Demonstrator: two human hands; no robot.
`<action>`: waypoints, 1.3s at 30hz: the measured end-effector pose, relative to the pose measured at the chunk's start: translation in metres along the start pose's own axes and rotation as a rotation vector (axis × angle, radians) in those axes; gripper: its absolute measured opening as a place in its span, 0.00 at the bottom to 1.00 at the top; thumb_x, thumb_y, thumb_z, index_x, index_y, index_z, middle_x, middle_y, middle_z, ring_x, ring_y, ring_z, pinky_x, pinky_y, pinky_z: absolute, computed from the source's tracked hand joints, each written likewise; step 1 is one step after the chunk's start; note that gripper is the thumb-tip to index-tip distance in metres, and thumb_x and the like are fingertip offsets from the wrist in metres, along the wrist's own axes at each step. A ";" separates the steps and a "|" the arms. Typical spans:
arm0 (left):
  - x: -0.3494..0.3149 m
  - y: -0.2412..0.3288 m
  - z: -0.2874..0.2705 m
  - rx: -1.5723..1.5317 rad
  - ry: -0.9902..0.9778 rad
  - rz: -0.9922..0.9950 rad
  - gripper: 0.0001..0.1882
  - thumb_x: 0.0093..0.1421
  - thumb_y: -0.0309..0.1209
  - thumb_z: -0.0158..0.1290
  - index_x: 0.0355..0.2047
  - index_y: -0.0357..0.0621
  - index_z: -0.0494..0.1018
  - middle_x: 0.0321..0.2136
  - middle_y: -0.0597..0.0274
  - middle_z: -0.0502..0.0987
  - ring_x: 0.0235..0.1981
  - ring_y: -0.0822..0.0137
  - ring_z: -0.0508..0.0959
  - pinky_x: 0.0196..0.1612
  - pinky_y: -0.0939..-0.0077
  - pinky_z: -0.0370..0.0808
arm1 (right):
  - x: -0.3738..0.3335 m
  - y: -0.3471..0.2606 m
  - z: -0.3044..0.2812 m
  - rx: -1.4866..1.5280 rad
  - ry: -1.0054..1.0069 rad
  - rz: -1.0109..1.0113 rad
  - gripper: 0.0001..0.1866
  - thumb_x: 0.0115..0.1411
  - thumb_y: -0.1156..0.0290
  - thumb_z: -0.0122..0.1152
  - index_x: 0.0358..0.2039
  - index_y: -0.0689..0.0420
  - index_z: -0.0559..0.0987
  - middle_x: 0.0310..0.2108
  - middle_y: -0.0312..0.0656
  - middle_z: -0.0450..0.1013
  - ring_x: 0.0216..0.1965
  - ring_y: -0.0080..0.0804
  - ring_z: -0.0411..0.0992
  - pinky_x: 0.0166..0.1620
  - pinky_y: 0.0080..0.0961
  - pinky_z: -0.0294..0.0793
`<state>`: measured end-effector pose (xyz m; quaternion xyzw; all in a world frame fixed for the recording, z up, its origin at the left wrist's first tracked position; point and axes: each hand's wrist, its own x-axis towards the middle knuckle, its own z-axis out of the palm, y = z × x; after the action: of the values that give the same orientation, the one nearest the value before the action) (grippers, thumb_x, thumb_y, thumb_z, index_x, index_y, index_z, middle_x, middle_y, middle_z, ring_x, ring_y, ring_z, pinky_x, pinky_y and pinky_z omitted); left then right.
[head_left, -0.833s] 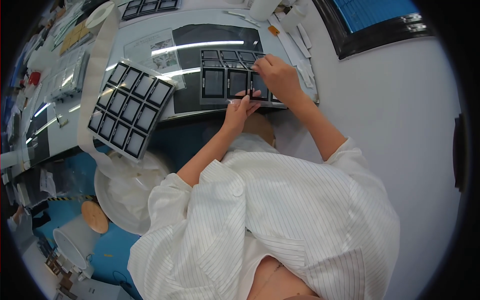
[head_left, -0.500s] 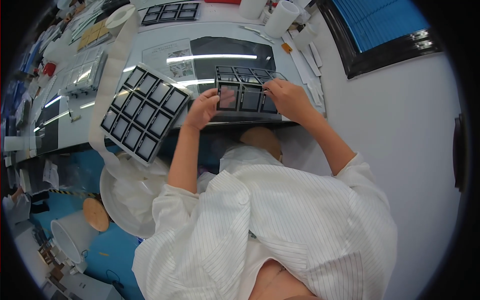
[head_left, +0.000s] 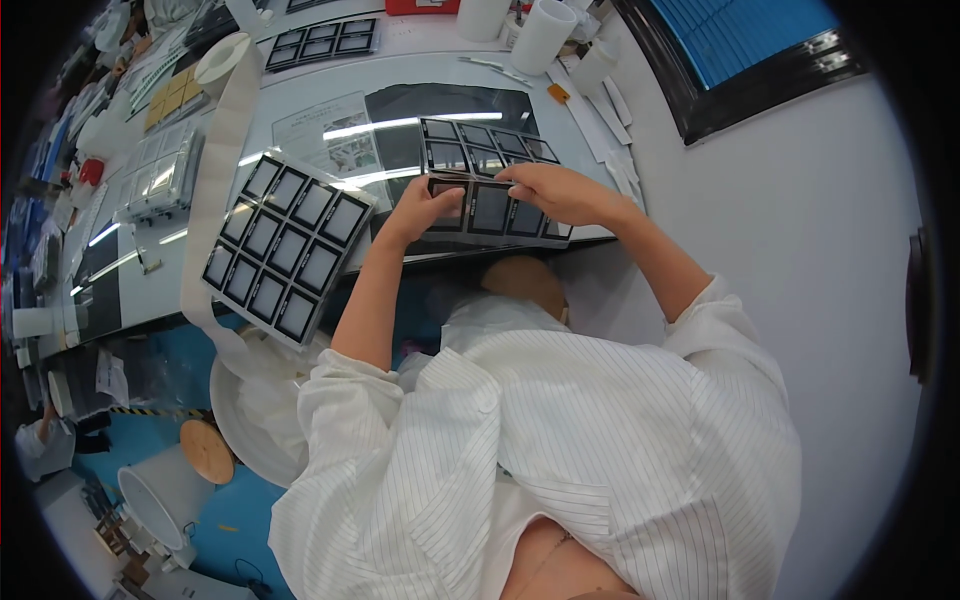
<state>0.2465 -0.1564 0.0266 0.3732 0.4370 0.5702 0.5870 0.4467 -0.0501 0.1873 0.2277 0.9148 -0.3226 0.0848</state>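
Note:
A sheet of black-framed clear panels [head_left: 490,212] lies at the table's near edge, its front row bent or lifted against the rows behind it. My left hand [head_left: 418,212] grips its left side, thumb on the front face and fingers partly behind. My right hand [head_left: 560,192] is closed at the line between the front row and the rows behind, fingertips pinching the sheet's edge there. Left of my hands, a stack of similar framed sheets [head_left: 285,240] sits tilted, overhanging the table edge.
A roll of pale strip [head_left: 222,60] trails down past the stack into a white bin [head_left: 255,420]. Further back are more framed panels [head_left: 320,42], tweezers [head_left: 495,68] and a white paper roll [head_left: 545,35]. A white wall [head_left: 760,230] stands to the right.
My right hand has moved left and slightly down along the sheet. The front row now leans lower toward me, and more of the rows behind shows. My view has shifted slightly.

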 end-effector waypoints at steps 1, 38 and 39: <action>-0.001 -0.003 0.000 -0.001 -0.010 -0.023 0.20 0.59 0.34 0.57 0.50 0.38 0.71 0.38 0.64 0.77 0.36 0.74 0.77 0.39 0.79 0.75 | 0.001 -0.001 -0.002 -0.032 -0.037 0.008 0.16 0.66 0.68 0.46 0.51 0.62 0.70 0.47 0.49 0.71 0.49 0.45 0.68 0.52 0.35 0.67; 0.008 -0.032 -0.010 -0.203 0.107 -0.118 0.16 0.59 0.28 0.55 0.48 0.39 0.71 0.39 0.59 0.78 0.35 0.67 0.80 0.40 0.72 0.80 | 0.029 0.025 -0.083 0.387 -0.426 0.020 0.23 0.69 0.53 0.40 0.48 0.58 0.74 0.45 0.42 0.74 0.49 0.30 0.71 0.52 0.28 0.70; 0.006 -0.034 -0.013 -0.160 0.124 -0.151 0.17 0.59 0.28 0.55 0.49 0.39 0.70 0.40 0.59 0.78 0.35 0.66 0.80 0.40 0.71 0.80 | 0.029 0.026 -0.088 0.390 -0.425 0.017 0.23 0.69 0.53 0.40 0.48 0.58 0.74 0.45 0.42 0.74 0.49 0.30 0.71 0.52 0.28 0.70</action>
<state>0.2462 -0.1537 -0.0105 0.2551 0.4524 0.5796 0.6280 0.4328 0.0337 0.2325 0.1745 0.7954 -0.5322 0.2318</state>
